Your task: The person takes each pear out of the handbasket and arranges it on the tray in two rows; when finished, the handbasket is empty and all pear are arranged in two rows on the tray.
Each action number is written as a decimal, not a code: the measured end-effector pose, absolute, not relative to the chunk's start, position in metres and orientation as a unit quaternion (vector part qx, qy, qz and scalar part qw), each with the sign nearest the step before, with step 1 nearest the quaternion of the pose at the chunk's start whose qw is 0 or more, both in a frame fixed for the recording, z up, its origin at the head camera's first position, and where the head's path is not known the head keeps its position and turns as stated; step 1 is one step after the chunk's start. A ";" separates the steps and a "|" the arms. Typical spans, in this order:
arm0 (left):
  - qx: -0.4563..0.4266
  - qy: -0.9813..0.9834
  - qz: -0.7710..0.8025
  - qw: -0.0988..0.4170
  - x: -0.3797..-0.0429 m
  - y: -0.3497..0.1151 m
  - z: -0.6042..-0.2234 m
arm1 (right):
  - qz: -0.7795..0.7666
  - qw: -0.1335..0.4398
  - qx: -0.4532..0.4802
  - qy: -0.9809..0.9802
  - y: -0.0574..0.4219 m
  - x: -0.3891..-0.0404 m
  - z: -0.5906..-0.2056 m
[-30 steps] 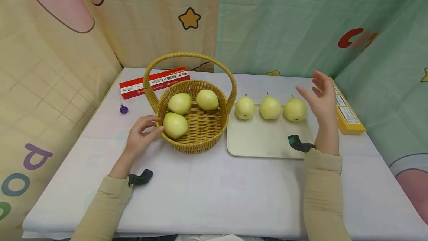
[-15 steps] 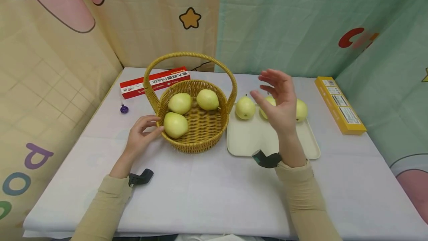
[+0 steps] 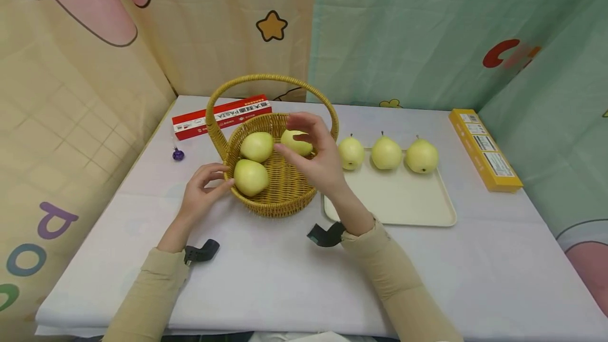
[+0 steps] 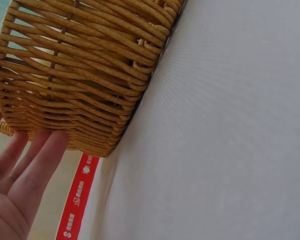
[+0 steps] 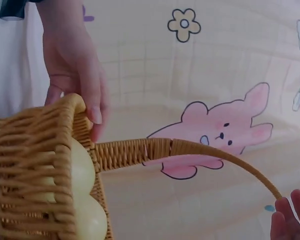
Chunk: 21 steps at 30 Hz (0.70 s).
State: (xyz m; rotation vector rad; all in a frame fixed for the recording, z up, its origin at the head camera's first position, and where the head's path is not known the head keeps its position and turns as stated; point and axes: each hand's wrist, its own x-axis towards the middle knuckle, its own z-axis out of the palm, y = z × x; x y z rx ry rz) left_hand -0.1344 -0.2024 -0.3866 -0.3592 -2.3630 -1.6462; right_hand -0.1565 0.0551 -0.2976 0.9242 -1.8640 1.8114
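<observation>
A yellow-brown wicker basket [image 3: 280,207] with a tall arched handle stands left of centre, holding three pale green pears [image 3: 250,177]. My left hand [image 3: 199,191] grips its left side, the thumb at the rim and the fingers against the outer weave [image 4: 65,110]. Over the basket's right part, my right hand [image 3: 319,160] hovers with thumb and fingers spread apart and nothing between them. It partly covers the far-right pear [image 3: 295,143] and the handle's right foot. Another three pears [image 3: 386,153] stand in a row along the back edge of a cream tray [image 3: 399,199].
Behind the basket lies a red pasta box [image 3: 222,116]. A small purple thing [image 3: 178,154] sits left of the basket, and a yellow box [image 3: 485,150] lies at the far right. Patterned curtains [image 3: 404,30] hang close behind the white-covered table [image 3: 285,278].
My right hand has swept left from beside the tray's right end, across the pears there, to above the basket, its fingers staying spread. My left hand and the basket have stayed put.
</observation>
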 end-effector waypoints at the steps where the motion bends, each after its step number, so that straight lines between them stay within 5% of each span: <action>1: -0.123 -0.808 -0.563 0.119 -0.134 -0.202 -0.387 | 0.646 0.181 0.324 -0.667 0.051 -0.157 -0.300; 21: -0.122 -0.813 -0.557 0.117 -0.133 -0.202 -0.384 | 0.646 0.030 0.245 -0.722 0.003 -0.176 -0.338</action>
